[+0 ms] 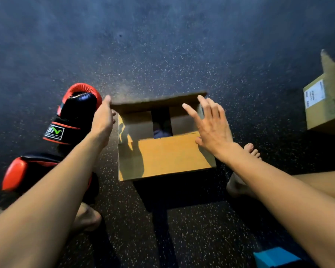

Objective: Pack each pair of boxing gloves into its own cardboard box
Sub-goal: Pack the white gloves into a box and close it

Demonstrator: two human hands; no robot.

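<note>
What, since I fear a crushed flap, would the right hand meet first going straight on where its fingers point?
Probably the raised far flap of the cardboard box: the open right hand is over it, fingers aimed there. Depth is unclear.

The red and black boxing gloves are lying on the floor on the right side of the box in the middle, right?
Not quite. The red and black boxing gloves are lying on the floor on the left side of the box in the middle, next to the left hand, not on the right. The head view shows it.
</note>
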